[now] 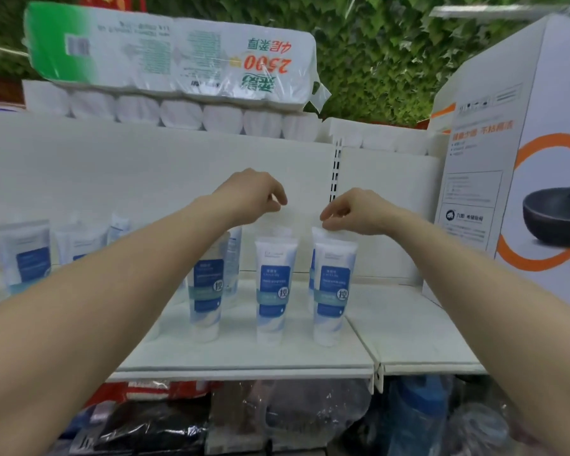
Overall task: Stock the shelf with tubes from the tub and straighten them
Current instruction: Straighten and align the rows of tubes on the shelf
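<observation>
tubes [272, 287] upright on shelf [244, 357], box [520, 153] right, rolls [171, 60] above

Bright, even light fills the scene, probably from overhead, and the white shelf [244, 353] shows only faint, soft shadows under the tubes [272, 291]. The tissue pack [171, 54] at eleven o'clock carries plastic glare. Wide-angle bending bows the edges, tilting the pan box [520, 159] at three o'clock. The tubes at nine o'clock smear into blur, and the wrapped goods [277, 419] at six o'clock look soft and glinting.
</observation>
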